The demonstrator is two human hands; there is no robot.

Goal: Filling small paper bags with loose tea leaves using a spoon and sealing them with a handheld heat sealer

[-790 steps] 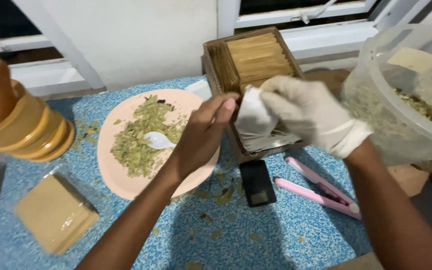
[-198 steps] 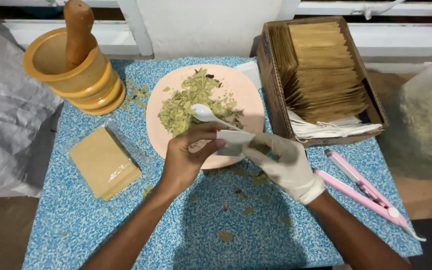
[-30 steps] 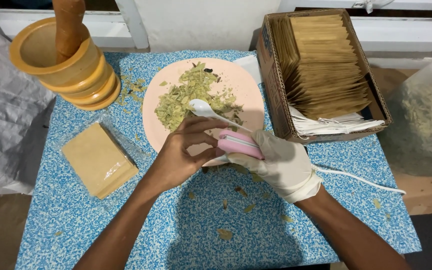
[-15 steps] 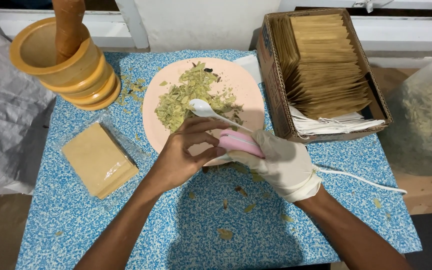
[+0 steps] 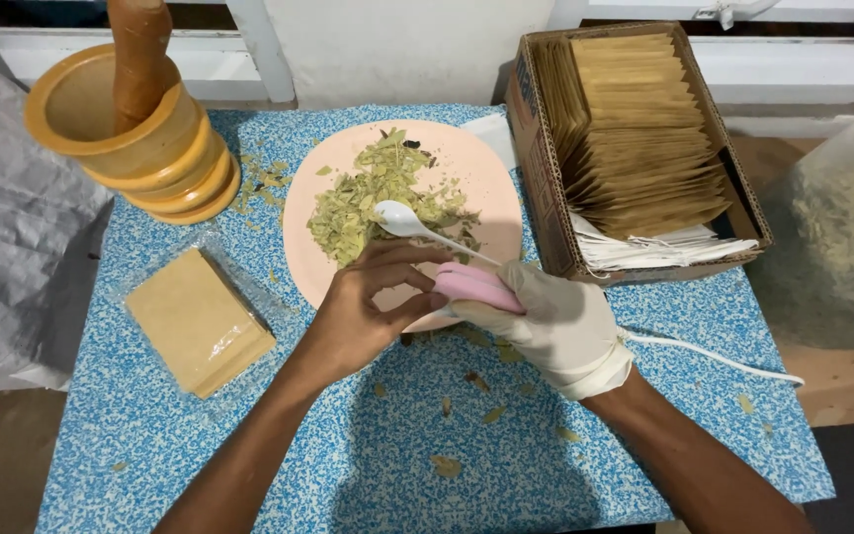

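While my gloved right hand (image 5: 546, 326) is closed around a pink clamp-like tool (image 5: 476, 289), that tool lies at the near rim of the pink plate (image 5: 491, 178), pointing toward my left. My bare left hand (image 5: 363, 311) meets it there, fingers curled together with the tips against the tool's end; whether anything is pinched between them I cannot tell, since the hands hide that spot. A white cord (image 5: 714, 358) runs from under my right wrist across the blue speckled table (image 5: 249, 455) to the right edge.

On the plate sits a heap of dried green leaf pieces (image 5: 373, 198), with a white plastic spoon (image 5: 407, 222) resting bowl-up on the heap, its handle reaching toward my hands. Loose leaf flakes are scattered on the table near my wrists.

Right of the plate, a cardboard box (image 5: 536, 119) holds upright rows of tan sachets (image 5: 644, 129), with white ones at its near end. Left of the plate lies a wrapped stack of tan sachets (image 5: 198, 321). At the far left corner stands a yellow mortar (image 5: 130, 138) with a wooden pestle (image 5: 140, 49) upright in it.
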